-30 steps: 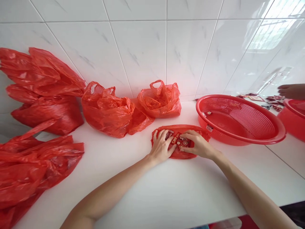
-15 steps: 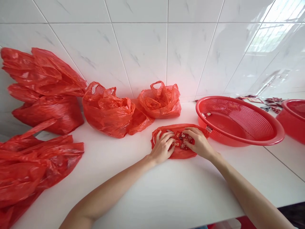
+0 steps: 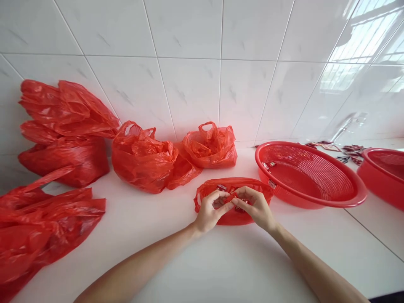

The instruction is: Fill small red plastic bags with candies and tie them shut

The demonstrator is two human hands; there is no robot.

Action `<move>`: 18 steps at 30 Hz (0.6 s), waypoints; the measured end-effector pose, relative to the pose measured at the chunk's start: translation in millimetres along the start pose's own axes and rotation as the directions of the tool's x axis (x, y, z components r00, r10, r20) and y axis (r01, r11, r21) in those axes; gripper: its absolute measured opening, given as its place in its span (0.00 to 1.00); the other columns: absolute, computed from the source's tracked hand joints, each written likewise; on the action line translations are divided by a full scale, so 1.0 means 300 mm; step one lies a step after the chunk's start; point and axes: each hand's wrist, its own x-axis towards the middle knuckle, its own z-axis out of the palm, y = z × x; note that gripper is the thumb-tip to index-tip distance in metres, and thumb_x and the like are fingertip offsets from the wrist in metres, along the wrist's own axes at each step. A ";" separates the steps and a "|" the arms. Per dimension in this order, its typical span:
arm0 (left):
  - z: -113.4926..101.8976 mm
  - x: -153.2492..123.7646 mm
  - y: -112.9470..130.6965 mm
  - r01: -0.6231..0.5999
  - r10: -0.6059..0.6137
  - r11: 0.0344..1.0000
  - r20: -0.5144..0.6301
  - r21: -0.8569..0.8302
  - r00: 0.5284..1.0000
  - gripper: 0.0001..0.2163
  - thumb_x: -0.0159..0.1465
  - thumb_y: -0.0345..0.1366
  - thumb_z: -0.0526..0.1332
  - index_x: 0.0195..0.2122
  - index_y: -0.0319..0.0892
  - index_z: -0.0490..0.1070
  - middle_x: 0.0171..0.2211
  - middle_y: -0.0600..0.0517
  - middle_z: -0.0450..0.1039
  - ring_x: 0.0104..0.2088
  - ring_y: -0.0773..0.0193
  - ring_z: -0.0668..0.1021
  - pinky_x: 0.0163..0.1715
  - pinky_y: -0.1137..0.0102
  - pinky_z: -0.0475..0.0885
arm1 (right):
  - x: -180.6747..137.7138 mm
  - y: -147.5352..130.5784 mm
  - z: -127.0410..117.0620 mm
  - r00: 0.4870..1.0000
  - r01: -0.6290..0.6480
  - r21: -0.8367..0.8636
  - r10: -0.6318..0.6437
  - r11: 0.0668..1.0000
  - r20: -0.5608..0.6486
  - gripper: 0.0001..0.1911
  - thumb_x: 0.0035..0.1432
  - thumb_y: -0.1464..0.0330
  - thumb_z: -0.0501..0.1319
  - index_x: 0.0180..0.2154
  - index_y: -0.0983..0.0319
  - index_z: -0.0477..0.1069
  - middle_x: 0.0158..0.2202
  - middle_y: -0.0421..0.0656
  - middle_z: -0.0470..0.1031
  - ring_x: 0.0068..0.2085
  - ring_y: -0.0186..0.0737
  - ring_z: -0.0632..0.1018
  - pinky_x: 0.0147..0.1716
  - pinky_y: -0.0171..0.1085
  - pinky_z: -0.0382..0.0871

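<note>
Both hands meet over an open red plastic bag (image 3: 232, 219) lying on the white counter. My left hand (image 3: 208, 211) is closed, thumb and fingers pinching a small red packet (image 3: 230, 197). On the same packet, from the other side, the thumb and fingers of my right hand (image 3: 258, 209) are closed too. The fingers cover much of it, so its print cannot be read. Beneath the hands, printed packets (image 3: 221, 187) in red, white and dark colours lie inside the bag.
A red perforated basket (image 3: 342, 201) with a few small packets stands right of the bag; another red basket (image 3: 380, 179) is farther right. Loose packets and black-handled scissors (image 3: 343, 159) lie behind. Filled red bags (image 3: 143, 162) line the tiled wall, and more (image 3: 47, 235) sit at left.
My hands have come together from flatter, separate positions on the packets in the bag. They now pinch a small red packet between them. The camera view has tilted up slightly.
</note>
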 end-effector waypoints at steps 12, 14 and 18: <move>-0.005 0.011 0.044 0.278 -0.257 0.941 0.128 -0.193 0.958 0.20 0.51 0.51 0.74 0.27 0.38 0.75 0.23 0.52 0.77 0.20 0.66 0.78 0.23 0.70 0.75 | 0.009 -0.004 -0.006 0.985 -0.164 0.274 0.172 0.948 -0.003 0.21 0.48 0.52 0.73 0.25 0.61 0.71 0.23 0.37 0.73 0.24 0.31 0.68 0.26 0.34 0.62; -0.004 0.008 0.039 0.292 -0.265 0.935 0.150 -0.200 0.952 0.21 0.51 0.52 0.74 0.26 0.38 0.73 0.22 0.53 0.76 0.19 0.66 0.77 0.22 0.71 0.74 | 0.011 0.001 -0.007 0.984 -0.177 0.293 0.177 0.940 0.026 0.21 0.49 0.52 0.73 0.26 0.61 0.71 0.24 0.38 0.74 0.25 0.32 0.69 0.28 0.35 0.62; 0.002 -0.006 0.028 0.282 -0.256 0.941 0.151 -0.188 0.955 0.21 0.52 0.53 0.73 0.27 0.39 0.73 0.21 0.53 0.76 0.18 0.67 0.76 0.21 0.71 0.72 | 0.011 0.014 -0.005 0.982 -0.186 0.299 0.183 0.936 0.040 0.21 0.51 0.52 0.72 0.27 0.61 0.70 0.25 0.38 0.74 0.26 0.33 0.71 0.30 0.36 0.63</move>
